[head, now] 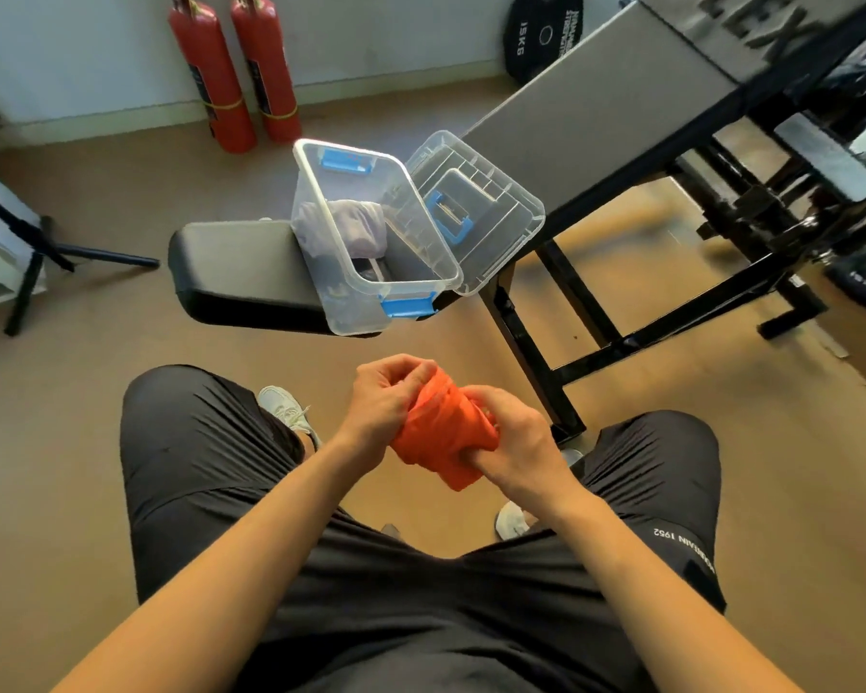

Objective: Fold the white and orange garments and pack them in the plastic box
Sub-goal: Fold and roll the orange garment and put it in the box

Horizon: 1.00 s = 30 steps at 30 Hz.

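Observation:
The orange garment is bunched into a tight roll between my knees, above the floor. My left hand grips its upper end and my right hand grips its lower end. Ahead of me the clear plastic box with blue latches stands open on a black bench seat. A white garment lies folded inside the box. The box's clear lid with a blue handle leans against the box's right side.
The bench seat and its grey backrest run on a black frame to the right. Two red fire extinguishers stand at the wall. A black weight plate leans at the back. A black stand leg is at left.

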### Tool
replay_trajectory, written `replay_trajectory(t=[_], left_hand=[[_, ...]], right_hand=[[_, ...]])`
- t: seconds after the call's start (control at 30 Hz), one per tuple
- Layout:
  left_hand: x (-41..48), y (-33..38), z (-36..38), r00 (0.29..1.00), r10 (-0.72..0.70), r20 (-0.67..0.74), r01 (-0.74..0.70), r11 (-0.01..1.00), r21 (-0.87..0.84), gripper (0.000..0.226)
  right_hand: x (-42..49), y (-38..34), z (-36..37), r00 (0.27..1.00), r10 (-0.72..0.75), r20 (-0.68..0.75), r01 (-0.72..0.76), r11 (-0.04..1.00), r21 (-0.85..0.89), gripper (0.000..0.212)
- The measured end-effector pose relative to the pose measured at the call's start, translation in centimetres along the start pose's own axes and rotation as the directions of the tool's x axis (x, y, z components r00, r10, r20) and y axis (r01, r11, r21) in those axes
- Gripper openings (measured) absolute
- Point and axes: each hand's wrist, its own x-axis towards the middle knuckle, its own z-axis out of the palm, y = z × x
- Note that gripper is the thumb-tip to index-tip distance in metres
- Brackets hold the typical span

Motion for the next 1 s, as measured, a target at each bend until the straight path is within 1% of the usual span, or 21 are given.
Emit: replay_trajectory(t=[0.03, 0.1, 0.17, 0.23, 0.27, 0.33, 0.37, 0.43, 0.47, 0.5, 0.57, 0.6, 0.73, 0.8, 0.9, 0.93, 1.0], left_hand=[[0.1, 0.3, 0.0, 1.000, 0.014, 0.002, -0.014, 1.000, 0.014, 0.018], [0.1, 0.9, -0.5, 1.000, -0.002, 0.005, 0.002, 1.000, -0.026, 0.031], [0.4, 1.3, -1.7, 0.996, -0.011, 0.088, 0.017, 0.998, -0.063, 0.041], [0.5, 1.1, -2.8, 0.982, 0.006, 0.188, -0.008, 1.000, 0.012, 0.049], [0.6, 1.0, -3.2, 0.977, 0.015, 0.212, -0.026, 0.999, 0.048, 0.052], [0.9, 0.9, -3.5, 0.982, 0.044, 0.182, -0.052, 0.998, 0.038, 0.045], [1.1, 0.9, -3.7, 0.987, 0.060, 0.150, -0.063, 0.998, 0.014, 0.038], [1.6, 0.8, -4.0, 0.992, 0.075, 0.099, -0.074, 0.997, -0.021, 0.026], [1.9, 0.9, -4.2, 0.993, 0.080, 0.092, -0.078, 0.997, -0.021, 0.022], [2.2, 0.9, -4.4, 0.992, 0.086, 0.097, -0.085, 0.996, -0.012, 0.021], [2.8, 0.9, -4.5, 0.992, 0.089, 0.094, -0.089, 0.996, -0.007, 0.022], [3.2, 0.9, -4.5, 0.993, 0.086, 0.085, -0.085, 0.996, -0.017, 0.022], [4.6, 1.3, -4.5, 0.997, 0.052, 0.061, -0.049, 0.997, -0.056, 0.017], [5.4, 1.9, -4.5, 0.996, 0.059, 0.072, -0.056, 0.998, -0.036, 0.018], [6.6, 3.3, -5.0, 0.985, 0.159, 0.062, -0.164, 0.982, 0.089, 0.028], [7.0, 4.0, -5.4, 0.978, 0.208, 0.030, -0.210, 0.966, 0.153, 0.030], [8.0, 5.1, -6.6, 0.943, 0.315, -0.105, -0.280, 0.924, 0.260, 0.026]], right_hand=[[0.2, -0.2, 0.1, 1.000, 0.017, 0.007, -0.017, 0.999, 0.051, 0.055], [0.7, -0.2, 0.2, 0.999, 0.045, -0.025, -0.043, 0.995, 0.088, 0.049], [1.4, -0.2, 0.1, 0.995, 0.070, -0.069, -0.062, 0.992, 0.114, 0.045], [2.0, -0.6, -0.1, 0.995, 0.084, -0.058, -0.075, 0.987, 0.141, 0.045], [2.4, -0.9, -0.2, 0.995, 0.088, -0.041, -0.081, 0.985, 0.149, 0.046], [3.1, -1.3, -0.3, 0.997, 0.083, 0.002, -0.082, 0.985, 0.150, 0.052], [3.4, -1.6, -0.3, 0.997, 0.072, 0.024, -0.075, 0.987, 0.141, 0.060], [3.9, -2.0, -0.3, 0.996, 0.025, 0.089, -0.038, 0.989, 0.145, 0.083], [4.1, -2.2, -0.3, 0.991, -0.019, 0.136, 0.000, 0.991, 0.137, 0.093], [4.4, -2.4, -0.3, 0.981, -0.064, 0.185, 0.045, 0.994, 0.102, 0.097], [4.9, -2.7, -0.3, 0.957, -0.116, 0.265, 0.116, 0.993, 0.014, 0.094], [5.3, -2.8, -0.3, 0.953, -0.126, 0.274, 0.132, 0.991, -0.003, 0.090], [7.4, -3.0, -0.6, 0.980, -0.127, 0.156, 0.117, 0.991, 0.066, 0.074], [8.6, -3.2, -1.0, 0.985, -0.136, 0.102, 0.125, 0.987, 0.105, 0.069], [10.5, -3.3, -2.5, 0.990, -0.126, 0.061, 0.115, 0.980, 0.163, 0.063], [11.2, -3.4, -3.2, 0.994, -0.102, 0.047, 0.092, 0.979, 0.183, 0.062], [13.1, -3.3, -4.5, 0.999, -0.043, -0.002, 0.042, 0.974, 0.221, 0.061]])
